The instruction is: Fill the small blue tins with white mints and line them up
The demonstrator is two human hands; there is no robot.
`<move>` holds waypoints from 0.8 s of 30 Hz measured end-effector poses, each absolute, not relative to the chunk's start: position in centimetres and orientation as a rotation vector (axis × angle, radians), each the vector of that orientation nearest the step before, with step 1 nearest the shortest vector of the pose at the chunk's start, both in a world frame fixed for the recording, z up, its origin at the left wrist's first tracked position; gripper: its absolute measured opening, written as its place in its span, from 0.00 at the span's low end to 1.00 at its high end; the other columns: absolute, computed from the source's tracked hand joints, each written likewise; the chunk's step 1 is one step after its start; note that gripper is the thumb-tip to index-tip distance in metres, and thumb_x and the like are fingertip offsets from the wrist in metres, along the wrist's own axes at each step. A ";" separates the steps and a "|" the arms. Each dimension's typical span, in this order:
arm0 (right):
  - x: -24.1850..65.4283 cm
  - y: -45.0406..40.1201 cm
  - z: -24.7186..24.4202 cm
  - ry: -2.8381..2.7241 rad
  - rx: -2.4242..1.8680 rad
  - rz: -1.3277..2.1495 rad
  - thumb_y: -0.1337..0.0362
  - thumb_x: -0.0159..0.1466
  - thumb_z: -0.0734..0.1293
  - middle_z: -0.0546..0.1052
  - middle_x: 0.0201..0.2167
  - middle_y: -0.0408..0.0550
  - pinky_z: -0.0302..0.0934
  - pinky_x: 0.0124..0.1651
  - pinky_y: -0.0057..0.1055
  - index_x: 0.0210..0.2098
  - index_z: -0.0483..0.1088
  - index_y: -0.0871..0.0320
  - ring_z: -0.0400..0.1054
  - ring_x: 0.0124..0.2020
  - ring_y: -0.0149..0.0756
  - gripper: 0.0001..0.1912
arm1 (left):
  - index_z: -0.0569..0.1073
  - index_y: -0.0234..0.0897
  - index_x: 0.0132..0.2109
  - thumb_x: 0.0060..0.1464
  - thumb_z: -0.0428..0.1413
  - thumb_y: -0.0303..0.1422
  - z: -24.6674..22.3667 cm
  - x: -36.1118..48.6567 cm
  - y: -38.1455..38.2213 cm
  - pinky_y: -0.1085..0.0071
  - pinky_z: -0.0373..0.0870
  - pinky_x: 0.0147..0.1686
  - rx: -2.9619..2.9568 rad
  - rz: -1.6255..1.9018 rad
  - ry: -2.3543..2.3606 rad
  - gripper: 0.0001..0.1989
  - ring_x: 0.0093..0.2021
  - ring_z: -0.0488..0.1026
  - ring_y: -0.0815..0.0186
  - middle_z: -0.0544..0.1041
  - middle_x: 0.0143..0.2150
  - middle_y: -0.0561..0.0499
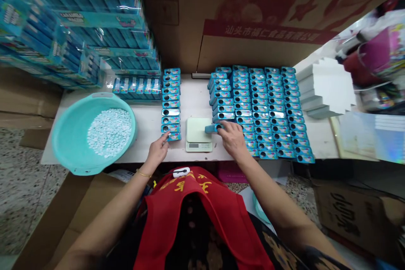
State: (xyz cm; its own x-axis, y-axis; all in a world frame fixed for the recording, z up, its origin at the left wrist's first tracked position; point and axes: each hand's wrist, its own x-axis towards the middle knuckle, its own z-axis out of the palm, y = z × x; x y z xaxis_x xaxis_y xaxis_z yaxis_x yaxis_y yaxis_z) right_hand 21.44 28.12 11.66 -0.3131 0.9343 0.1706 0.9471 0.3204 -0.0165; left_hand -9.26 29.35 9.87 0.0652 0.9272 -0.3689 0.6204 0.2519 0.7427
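Note:
My right hand (232, 138) grips a small blue box (211, 128) by its right end, over the right side of the pale green kitchen scale (198, 140). The scale's display is at its front edge; I cannot read it. To the left, my left hand (158, 150) reaches with its index finger to the left end of the nearest boxes in a single column of blue boxes (171, 96). Its other fingers are partly curled, with nothing visible in them. Several packed columns of blue boxes (260, 112) lie to the right of the scale.
A turquoise basin (63, 135) with many pale tablets stands at the table's left. Behind it rise wrapped stacks of blue display packs (104, 29). A large cardboard carton (253, 46) closes off the back. White folded card (329, 86) is stacked at the right.

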 end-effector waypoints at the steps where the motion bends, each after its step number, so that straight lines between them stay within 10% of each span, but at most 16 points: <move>1: 20.4 28.2 12.1 -2.469 -1.705 -0.105 0.69 0.62 0.58 0.67 0.52 0.50 0.46 0.50 0.39 0.42 0.70 0.54 0.55 0.50 0.42 0.13 | 0.67 0.39 0.56 0.49 0.47 0.27 9.9 -9.3 29.5 0.71 0.64 0.34 1.588 0.362 1.652 0.25 0.31 0.70 0.65 0.76 0.33 0.49; 8: 15.8 30.1 11.4 -2.641 -1.574 0.114 0.71 0.62 0.57 0.69 0.48 0.53 0.50 0.47 0.39 0.41 0.71 0.56 0.58 0.45 0.42 0.13 | 0.74 0.36 0.48 0.49 0.46 0.24 10.1 -11.1 29.3 0.68 0.64 0.40 1.845 0.292 1.702 0.20 0.36 0.72 0.60 0.76 0.37 0.43; 14: 16.0 27.4 12.5 -2.388 -1.610 0.292 0.66 0.64 0.58 0.70 0.49 0.53 0.52 0.47 0.37 0.47 0.69 0.56 0.60 0.48 0.41 0.14 | 0.75 0.33 0.40 0.47 0.56 0.31 11.5 -11.0 26.8 0.76 0.65 0.26 0.783 0.677 1.464 0.12 0.24 0.68 0.72 0.73 0.28 0.50; 19: 13.4 23.2 13.6 -2.681 -1.294 0.818 0.64 0.63 0.60 0.75 0.36 0.49 0.56 0.40 0.30 0.39 0.72 0.56 0.66 0.37 0.34 0.10 | 0.73 0.30 0.40 0.42 0.59 0.21 12.0 -9.1 24.5 0.78 0.71 0.34 0.335 0.639 1.264 0.13 0.32 0.73 0.72 0.76 0.33 0.46; 24: 16.2 22.9 12.0 -2.404 -1.802 0.903 0.66 0.62 0.59 0.75 0.35 0.49 0.58 0.37 0.29 0.37 0.72 0.57 0.68 0.35 0.35 0.10 | 0.73 0.29 0.39 0.46 0.57 0.20 11.4 -9.7 23.8 0.79 0.72 0.34 0.297 0.657 1.316 0.10 0.31 0.74 0.72 0.77 0.33 0.46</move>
State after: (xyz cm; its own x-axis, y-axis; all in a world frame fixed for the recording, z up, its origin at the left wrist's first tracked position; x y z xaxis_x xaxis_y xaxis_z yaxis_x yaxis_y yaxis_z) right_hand 16.19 22.92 12.03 -0.3402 0.8815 -0.3276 0.8790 0.1743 -0.4437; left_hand -9.73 23.84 11.36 0.1063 0.5983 -0.7942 -0.2757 0.7851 0.5546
